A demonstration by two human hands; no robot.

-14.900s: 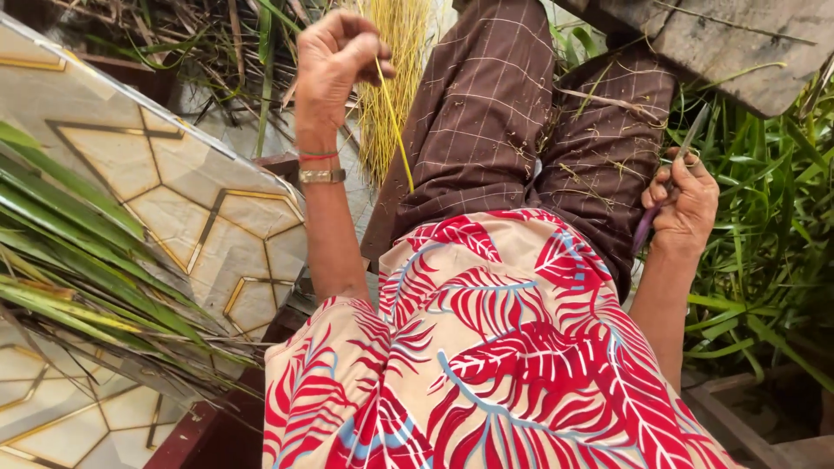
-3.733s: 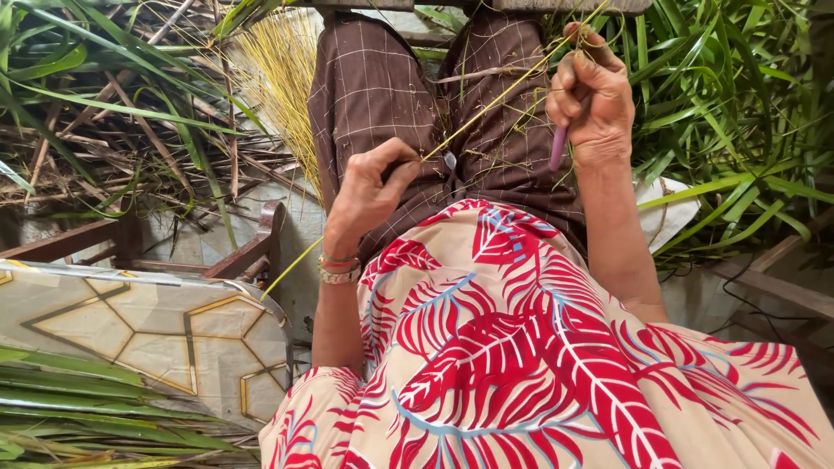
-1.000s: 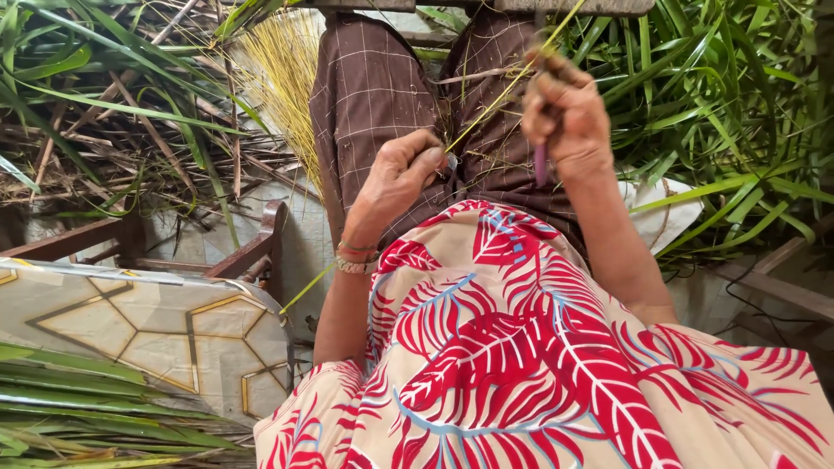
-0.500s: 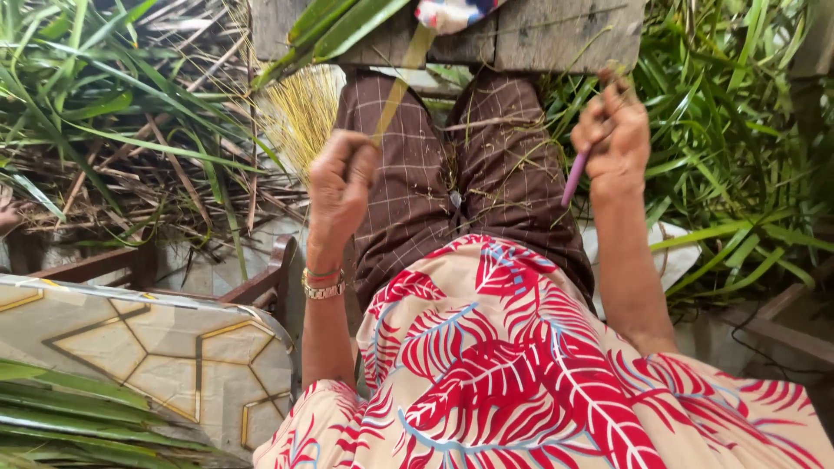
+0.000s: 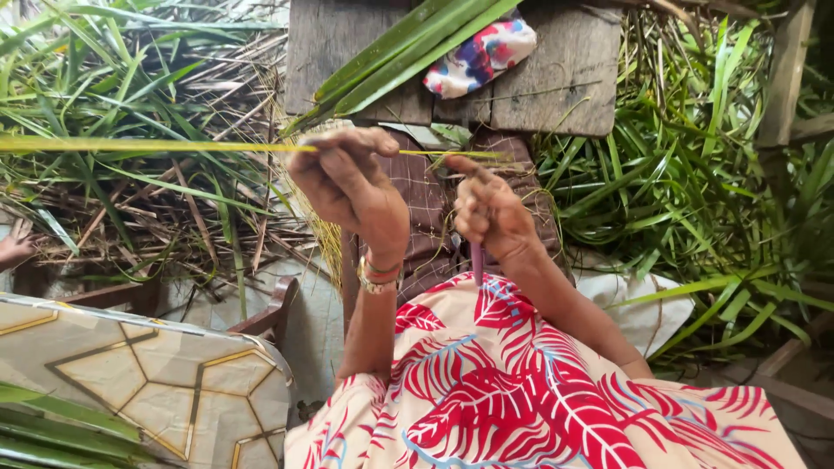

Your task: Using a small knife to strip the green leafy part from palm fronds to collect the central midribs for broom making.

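Left hand: the left hand (image 5: 352, 187) is closed, thumb and fingers pinching a long yellow-green palm leaf strip (image 5: 156, 145) just in front of the wooden stool (image 5: 556, 78).
Right hand: the right hand (image 5: 486, 208) is curled shut, pinching the strip's near end; a purple handle (image 5: 476, 260) hangs below its fist.
Strip: it runs level, stretching far to the left of the stool, taut between both hands.
Stool: green leaves (image 5: 408, 43) and a flowered cloth (image 5: 482, 56) lie on it.
Lap: checked brown cloth (image 5: 426, 200) lies below the hands.
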